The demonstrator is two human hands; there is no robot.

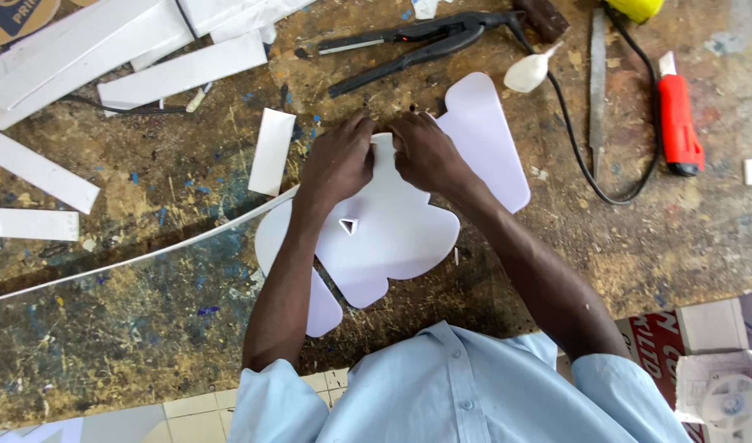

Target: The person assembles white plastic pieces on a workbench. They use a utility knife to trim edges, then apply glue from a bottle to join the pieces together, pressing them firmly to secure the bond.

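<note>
- Hands meet on a white cut-out sheet (392, 230), a rounded, lobed plastic shape lying flat on the paint-stained desk (146, 328).
- Left hand (339, 160) has its grip closed, fingertips pinching the upper edge of the cut-out sheet.
- Right hand (427, 152) sits just beside the left, its grip also closed on that same upper edge.
- A small triangular hole (349, 226) shows in the sheet, below the left hand.
- A thin white strip (138, 256) runs from the sheet's left side across the desk.
- Beyond the sheet lies a black clamp-like tool (409, 41) with its cord (581, 156).
- Well to the right of the sheet rest a metal file (597, 82) and a red utility knife (679, 123).
</note>
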